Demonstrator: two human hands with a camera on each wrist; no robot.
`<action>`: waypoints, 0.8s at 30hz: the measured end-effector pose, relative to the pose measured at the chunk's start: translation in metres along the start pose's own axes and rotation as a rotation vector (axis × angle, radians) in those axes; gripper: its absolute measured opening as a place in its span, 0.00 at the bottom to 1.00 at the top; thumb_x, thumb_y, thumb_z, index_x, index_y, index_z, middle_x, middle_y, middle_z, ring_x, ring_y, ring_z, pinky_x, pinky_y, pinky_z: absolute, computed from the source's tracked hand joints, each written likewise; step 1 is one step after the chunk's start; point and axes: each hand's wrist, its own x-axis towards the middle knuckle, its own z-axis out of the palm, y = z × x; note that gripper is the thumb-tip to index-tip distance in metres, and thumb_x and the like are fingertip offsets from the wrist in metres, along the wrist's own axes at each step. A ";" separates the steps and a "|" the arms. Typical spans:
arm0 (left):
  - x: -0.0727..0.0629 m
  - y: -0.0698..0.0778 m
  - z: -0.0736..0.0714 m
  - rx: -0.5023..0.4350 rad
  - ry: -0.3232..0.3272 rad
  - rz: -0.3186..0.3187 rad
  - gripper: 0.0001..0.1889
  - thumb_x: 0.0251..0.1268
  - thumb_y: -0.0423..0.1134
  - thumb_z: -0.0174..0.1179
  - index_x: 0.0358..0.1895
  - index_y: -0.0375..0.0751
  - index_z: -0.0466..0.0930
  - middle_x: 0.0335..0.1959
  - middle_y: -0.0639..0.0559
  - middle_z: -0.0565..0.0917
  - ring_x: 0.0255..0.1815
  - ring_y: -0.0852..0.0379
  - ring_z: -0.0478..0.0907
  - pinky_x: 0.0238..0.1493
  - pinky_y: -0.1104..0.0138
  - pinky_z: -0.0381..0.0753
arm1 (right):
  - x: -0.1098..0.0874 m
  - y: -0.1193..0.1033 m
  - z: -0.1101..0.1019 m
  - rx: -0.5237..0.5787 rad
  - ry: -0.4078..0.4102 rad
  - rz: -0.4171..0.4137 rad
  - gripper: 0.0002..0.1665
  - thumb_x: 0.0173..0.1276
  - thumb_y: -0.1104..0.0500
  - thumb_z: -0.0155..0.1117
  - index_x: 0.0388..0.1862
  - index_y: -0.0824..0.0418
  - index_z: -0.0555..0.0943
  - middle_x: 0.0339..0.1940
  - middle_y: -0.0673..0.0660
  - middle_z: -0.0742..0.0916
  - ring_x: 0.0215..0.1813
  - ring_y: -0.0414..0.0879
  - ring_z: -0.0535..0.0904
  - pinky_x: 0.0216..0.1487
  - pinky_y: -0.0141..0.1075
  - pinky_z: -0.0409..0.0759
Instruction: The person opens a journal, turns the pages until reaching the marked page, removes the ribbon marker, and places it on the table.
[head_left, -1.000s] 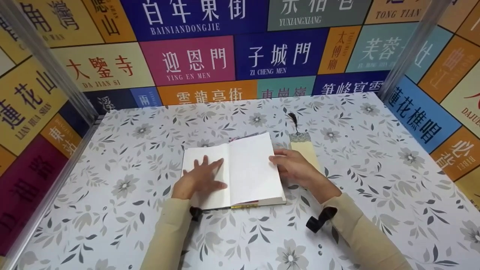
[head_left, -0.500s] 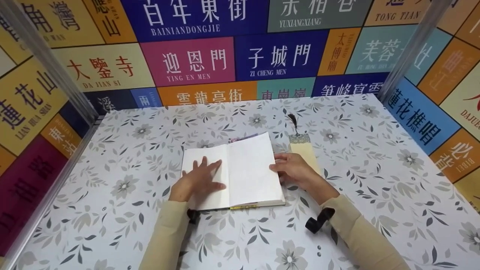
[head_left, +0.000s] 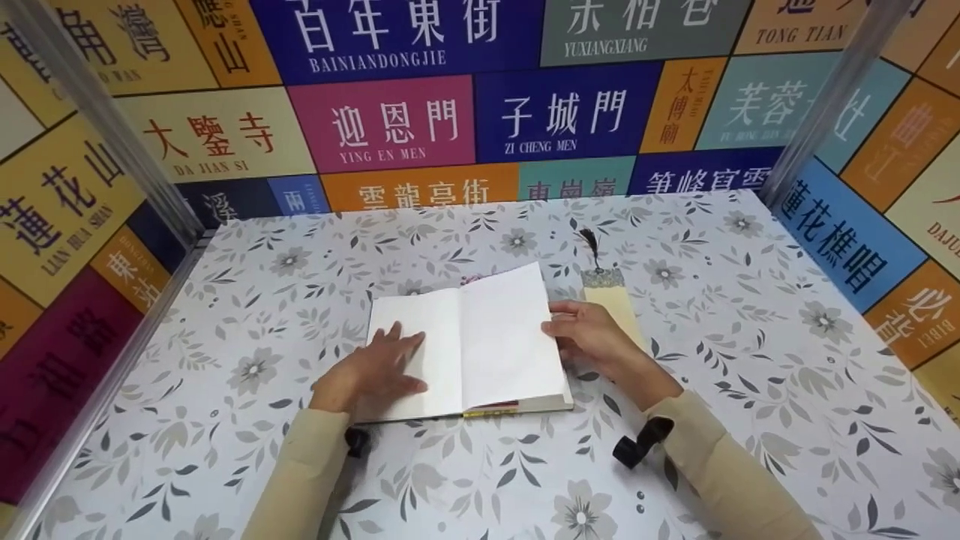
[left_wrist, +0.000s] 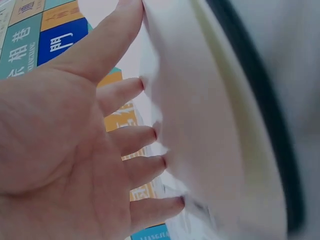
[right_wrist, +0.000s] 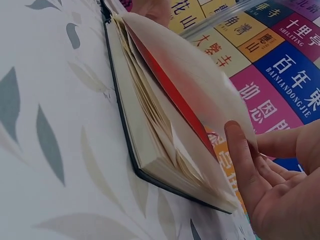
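Note:
An open book [head_left: 420, 315] with blank white pages and a dark cover lies on the table. On its left page my left hand [head_left: 375, 367] rests with spread fingers; in the left wrist view those fingertips [left_wrist: 152, 132] touch the paper. At the far side, my right hand [head_left: 600, 341] pinches the outer edge of the right page [right_wrist: 220, 95] between thumb and fingers. The right wrist view shows that page lifted and bowed above the page block [right_wrist: 145, 135]. Beneath it, a red sheet [right_wrist: 172, 87] stands between the leaves.
A pale yellow bookmark [head_left: 611, 300] with a grey patterned end and a dark tassel [head_left: 590, 241] lies right of the book, partly under my right hand. A purplish floral edge [head_left: 472, 280] peeks out behind the book. Colourful sign panels [head_left: 382, 124] wall in the flower-patterned table [head_left: 255, 367].
My left hand has slid left and slightly toward me across the left page, away from the fold. My right hand has stayed at the right page's edge.

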 end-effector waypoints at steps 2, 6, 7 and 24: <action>-0.005 -0.002 0.000 0.000 -0.004 -0.013 0.43 0.67 0.49 0.64 0.80 0.45 0.53 0.82 0.31 0.40 0.82 0.29 0.36 0.78 0.34 0.44 | -0.002 0.000 0.000 0.008 -0.010 -0.011 0.31 0.71 0.63 0.61 0.71 0.67 0.69 0.43 0.50 0.90 0.40 0.40 0.87 0.39 0.33 0.84; -0.016 -0.009 -0.002 -0.024 -0.001 -0.013 0.44 0.65 0.51 0.64 0.80 0.44 0.53 0.81 0.30 0.40 0.81 0.28 0.36 0.78 0.34 0.44 | -0.006 -0.005 0.003 0.043 -0.051 -0.050 0.32 0.72 0.63 0.59 0.74 0.67 0.66 0.46 0.50 0.90 0.43 0.40 0.86 0.45 0.34 0.85; -0.018 -0.011 -0.002 -0.034 0.000 -0.009 0.44 0.65 0.51 0.64 0.80 0.44 0.53 0.81 0.30 0.40 0.81 0.28 0.36 0.78 0.33 0.43 | -0.007 -0.006 0.004 0.057 -0.063 -0.063 0.33 0.72 0.64 0.59 0.74 0.67 0.66 0.46 0.50 0.90 0.44 0.40 0.86 0.46 0.34 0.85; -0.032 -0.021 0.012 -0.100 0.226 0.096 0.26 0.63 0.29 0.65 0.65 0.29 0.75 0.73 0.26 0.66 0.75 0.30 0.63 0.76 0.44 0.63 | -0.020 -0.025 0.036 0.034 -0.174 -0.263 0.26 0.78 0.57 0.54 0.72 0.62 0.71 0.61 0.59 0.85 0.54 0.46 0.85 0.45 0.39 0.88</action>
